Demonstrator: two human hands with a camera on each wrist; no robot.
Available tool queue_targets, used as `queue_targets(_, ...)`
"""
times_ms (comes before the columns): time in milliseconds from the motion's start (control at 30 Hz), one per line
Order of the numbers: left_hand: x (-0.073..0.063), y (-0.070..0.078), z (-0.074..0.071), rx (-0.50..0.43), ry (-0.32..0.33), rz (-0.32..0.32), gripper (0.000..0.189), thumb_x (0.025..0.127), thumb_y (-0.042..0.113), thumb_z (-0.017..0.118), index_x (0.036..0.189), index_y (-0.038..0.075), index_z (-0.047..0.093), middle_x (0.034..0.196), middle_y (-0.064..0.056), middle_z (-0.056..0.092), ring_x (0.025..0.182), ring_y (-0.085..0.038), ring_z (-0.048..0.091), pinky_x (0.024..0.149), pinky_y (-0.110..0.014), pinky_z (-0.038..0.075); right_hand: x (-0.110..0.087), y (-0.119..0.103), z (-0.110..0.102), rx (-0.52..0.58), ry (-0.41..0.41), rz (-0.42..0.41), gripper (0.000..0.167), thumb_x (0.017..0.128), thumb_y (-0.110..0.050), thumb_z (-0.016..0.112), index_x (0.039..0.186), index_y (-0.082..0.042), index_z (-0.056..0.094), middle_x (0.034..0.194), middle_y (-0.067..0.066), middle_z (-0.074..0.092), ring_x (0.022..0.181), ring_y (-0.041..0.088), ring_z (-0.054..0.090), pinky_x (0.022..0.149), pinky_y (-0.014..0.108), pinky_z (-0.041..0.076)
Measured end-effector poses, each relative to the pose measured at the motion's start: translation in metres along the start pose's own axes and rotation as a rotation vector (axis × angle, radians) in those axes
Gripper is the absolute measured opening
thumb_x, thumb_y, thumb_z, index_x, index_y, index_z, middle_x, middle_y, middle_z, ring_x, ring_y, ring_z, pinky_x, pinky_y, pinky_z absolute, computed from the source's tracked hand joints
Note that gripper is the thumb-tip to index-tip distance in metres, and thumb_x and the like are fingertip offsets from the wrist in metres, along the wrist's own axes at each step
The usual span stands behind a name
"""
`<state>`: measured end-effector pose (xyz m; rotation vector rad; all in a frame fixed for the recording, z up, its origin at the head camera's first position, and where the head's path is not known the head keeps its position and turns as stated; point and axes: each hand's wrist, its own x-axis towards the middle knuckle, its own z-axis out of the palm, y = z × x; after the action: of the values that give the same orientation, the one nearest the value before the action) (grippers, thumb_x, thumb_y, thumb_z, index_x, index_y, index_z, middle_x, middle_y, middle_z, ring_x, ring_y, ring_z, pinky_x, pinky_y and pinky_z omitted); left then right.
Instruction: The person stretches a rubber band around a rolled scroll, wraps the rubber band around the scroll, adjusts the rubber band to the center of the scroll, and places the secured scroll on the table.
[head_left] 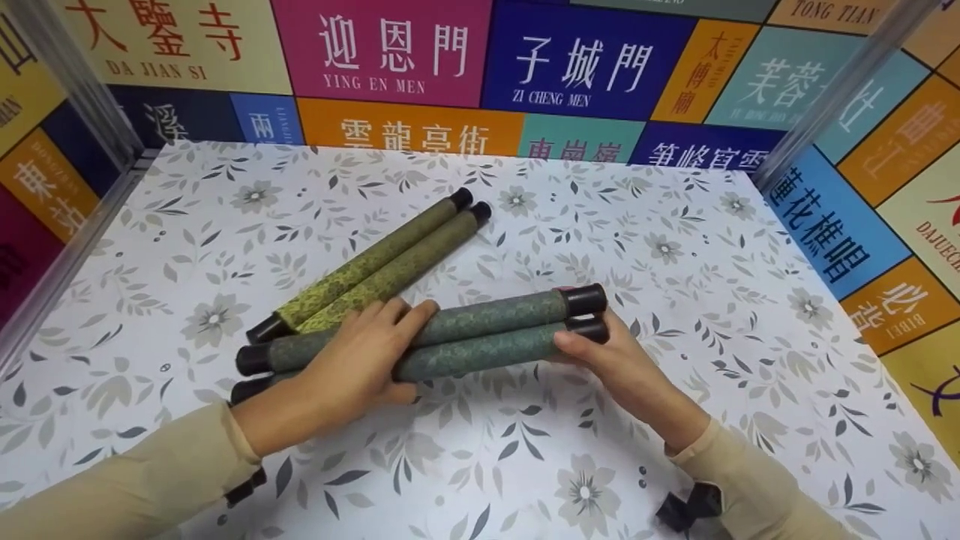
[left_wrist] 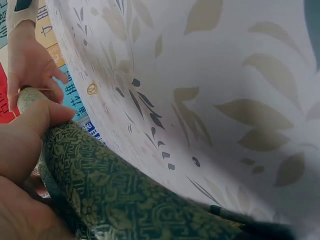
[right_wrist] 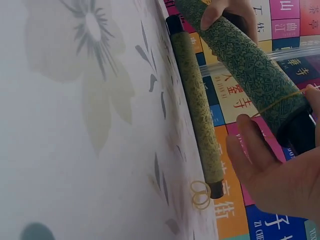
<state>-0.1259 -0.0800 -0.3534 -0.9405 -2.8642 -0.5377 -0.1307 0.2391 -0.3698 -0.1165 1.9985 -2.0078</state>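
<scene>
Two green patterned scrolls [head_left: 487,311] with black end knobs lie side by side in the hands, slanting across the head view. My left hand [head_left: 367,349] grips them left of their middle, fingers over the top and thumb on the near side. At their right end is my right hand [head_left: 622,360], thumb on the near scroll and other fingers partly hidden behind. A thin yellow rubber band [right_wrist: 277,104] crosses the scrolls near that end in the right wrist view, stretched between the right thumb and fingers.
Two yellow-green scrolls [head_left: 382,262] with black knobs lie together on the floral table [head_left: 247,225], behind the held pair. More yellow rubber bands [right_wrist: 200,195] lie near one knob in the right wrist view. Colourful panels with lettering [head_left: 390,52] wall the table's back and sides.
</scene>
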Motion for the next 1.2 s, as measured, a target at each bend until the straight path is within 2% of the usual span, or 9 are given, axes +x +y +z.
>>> queue_targets(67, 0.0, -0.002, 0.0, 0.0, -0.011, 0.023, 0.095, 0.068, 0.03, 0.087, 0.148, 0.01, 0.04, 0.123, -0.012, 0.058, 0.109, -0.032, 0.057, 0.096, -0.055, 0.051, -0.002, -0.002, -0.001, 0.038, -0.037, -0.023, 0.065, 0.091, -0.011, 0.063, 0.149, -0.012, 0.032, 0.133, 0.01, 0.052, 0.113, 0.018, 0.062, 0.1, 0.035, 0.054)
queue_targets(167, 0.0, -0.003, 0.003, 0.051, -0.015, 0.07, 0.093, 0.069, 0.03, 0.083, 0.146, 0.006, 0.039, 0.12, -0.012, 0.057, 0.105, -0.029, 0.057, 0.093, -0.048, 0.053, -0.003, -0.005, -0.003, 0.107, -0.096, -0.046, 0.056, 0.094, -0.011, 0.055, 0.147, -0.011, 0.038, 0.132, 0.006, 0.053, 0.113, 0.016, 0.059, 0.099, 0.029, 0.052)
queue_targets(267, 0.001, -0.003, 0.008, 0.143, 0.003, 0.124, 0.091, 0.066, 0.033, 0.08, 0.141, 0.003, 0.04, 0.116, -0.013, 0.057, 0.1, -0.029, 0.056, 0.087, -0.046, 0.054, -0.003, -0.007, -0.002, 0.149, -0.142, -0.058, 0.046, 0.098, -0.013, 0.046, 0.143, -0.013, 0.044, 0.129, 0.004, 0.056, 0.109, 0.016, 0.058, 0.093, 0.028, 0.052)
queue_targets(400, 0.002, -0.002, 0.01, 0.277, 0.044, 0.167, 0.087, 0.061, 0.035, 0.079, 0.135, 0.005, 0.043, 0.109, -0.011, 0.056, 0.092, -0.029, 0.055, 0.078, -0.046, 0.051, -0.004, -0.005, -0.001, 0.145, -0.169, -0.046, 0.035, 0.099, -0.015, 0.043, 0.132, -0.015, 0.056, 0.124, 0.004, 0.062, 0.103, 0.016, 0.061, 0.085, 0.028, 0.054)
queue_targets(567, 0.004, -0.005, 0.01, 0.315, 0.061, 0.214, 0.082, 0.064, 0.037, 0.074, 0.134, 0.007, 0.044, 0.104, -0.009, 0.055, 0.09, -0.027, 0.053, 0.075, -0.041, 0.047, -0.005, -0.006, -0.003, 0.15, -0.189, -0.077, 0.033, 0.101, -0.013, 0.041, 0.124, -0.016, 0.065, 0.131, 0.005, 0.066, 0.116, 0.02, 0.062, 0.094, 0.03, 0.053)
queue_targets(700, 0.005, -0.008, 0.011, 0.312, 0.044, 0.239, 0.084, 0.067, 0.044, 0.073, 0.137, 0.008, 0.043, 0.105, -0.009, 0.055, 0.091, -0.026, 0.053, 0.075, -0.041, 0.047, -0.006, -0.009, -0.005, 0.137, -0.229, -0.098, 0.038, 0.102, -0.015, 0.038, 0.132, -0.011, 0.061, 0.136, 0.006, 0.064, 0.128, 0.023, 0.058, 0.102, 0.031, 0.05)
queue_targets(967, 0.005, -0.006, 0.017, 0.321, 0.056, 0.248, 0.094, 0.068, 0.056, 0.082, 0.137, 0.007, 0.041, 0.106, -0.01, 0.056, 0.09, -0.026, 0.054, 0.075, -0.038, 0.049, -0.002, -0.007, -0.012, 0.056, -0.303, -0.164, 0.045, 0.104, -0.016, 0.031, 0.14, -0.002, 0.053, 0.141, 0.009, 0.06, 0.135, 0.024, 0.053, 0.112, 0.029, 0.043)
queue_targets(1067, 0.005, -0.006, 0.016, 0.333, 0.061, 0.264, 0.09, 0.069, 0.054, 0.082, 0.136, 0.008, 0.041, 0.105, -0.009, 0.057, 0.089, -0.025, 0.055, 0.075, -0.037, 0.05, -0.001, -0.008, -0.016, 0.075, -0.355, -0.149, 0.049, 0.106, -0.021, 0.024, 0.144, -0.001, 0.048, 0.146, 0.011, 0.055, 0.14, 0.023, 0.049, 0.115, 0.028, 0.039)
queue_targets(1200, 0.005, -0.004, 0.014, 0.366, 0.071, 0.319, 0.087, 0.073, 0.056, 0.079, 0.136, 0.008, 0.042, 0.106, -0.008, 0.058, 0.09, -0.025, 0.057, 0.077, -0.037, 0.051, 0.002, -0.01, -0.023, 0.118, -0.425, -0.08, 0.054, 0.107, -0.027, 0.017, 0.151, -0.004, 0.039, 0.152, 0.012, 0.047, 0.142, 0.022, 0.046, 0.115, 0.029, 0.04)
